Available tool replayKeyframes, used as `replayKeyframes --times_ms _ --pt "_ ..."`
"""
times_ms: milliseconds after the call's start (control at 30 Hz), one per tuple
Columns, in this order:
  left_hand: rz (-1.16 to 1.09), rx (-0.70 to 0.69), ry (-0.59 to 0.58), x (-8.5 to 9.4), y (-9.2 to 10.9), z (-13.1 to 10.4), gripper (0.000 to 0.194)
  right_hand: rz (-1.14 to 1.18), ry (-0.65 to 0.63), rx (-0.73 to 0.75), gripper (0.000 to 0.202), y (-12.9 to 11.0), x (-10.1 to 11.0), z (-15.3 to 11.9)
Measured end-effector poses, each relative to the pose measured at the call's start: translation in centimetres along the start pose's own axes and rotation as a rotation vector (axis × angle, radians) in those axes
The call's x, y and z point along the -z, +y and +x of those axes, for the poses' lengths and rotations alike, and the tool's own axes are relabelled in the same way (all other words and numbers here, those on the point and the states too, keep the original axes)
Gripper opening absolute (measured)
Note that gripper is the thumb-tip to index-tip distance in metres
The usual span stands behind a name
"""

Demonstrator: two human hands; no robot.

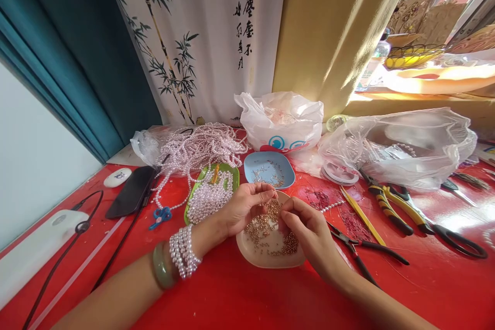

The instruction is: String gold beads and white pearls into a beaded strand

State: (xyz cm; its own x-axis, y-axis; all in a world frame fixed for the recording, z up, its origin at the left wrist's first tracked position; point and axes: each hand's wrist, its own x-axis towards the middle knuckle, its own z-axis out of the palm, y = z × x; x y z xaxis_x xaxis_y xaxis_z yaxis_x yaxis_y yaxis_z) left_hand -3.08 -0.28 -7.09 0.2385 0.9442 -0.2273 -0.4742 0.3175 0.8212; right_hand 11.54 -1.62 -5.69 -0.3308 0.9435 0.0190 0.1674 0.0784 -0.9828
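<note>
the gold beads (290,244) are tiny, round and shiny.

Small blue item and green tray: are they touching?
Apart. The head view shows red table between the small blue item and the green tray.

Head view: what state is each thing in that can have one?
Left hand, fingers pinched together
Right hand, fingers pinched together
Cream dish, holding gold beads
Green dish, heaped with pearly beads
Blue dish, partly filled
White bag, open at top
Phone, screen dark
Small pliers, handles spread
</note>
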Motion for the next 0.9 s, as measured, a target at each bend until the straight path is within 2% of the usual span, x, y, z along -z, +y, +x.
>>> replayKeyframes --times_ms 367,633,900 --pt "-0.072 0.001 0.025 -0.02 0.31 -0.04 0.013 -0.068 -0.022 0.075 0.016 1.07 -0.16 0.37" --pt "-0.097 -0.002 -0.018 -0.07 0.28 -0.14 0.014 -0.083 -0.021 0.1 0.018 0.92 -0.27 0.44" --pt "0.118 -0.073 -0.037 -0.24 1.01 -0.14 0.018 -0.064 0.012 0.122 0.02 0.87 -0.28 0.48"
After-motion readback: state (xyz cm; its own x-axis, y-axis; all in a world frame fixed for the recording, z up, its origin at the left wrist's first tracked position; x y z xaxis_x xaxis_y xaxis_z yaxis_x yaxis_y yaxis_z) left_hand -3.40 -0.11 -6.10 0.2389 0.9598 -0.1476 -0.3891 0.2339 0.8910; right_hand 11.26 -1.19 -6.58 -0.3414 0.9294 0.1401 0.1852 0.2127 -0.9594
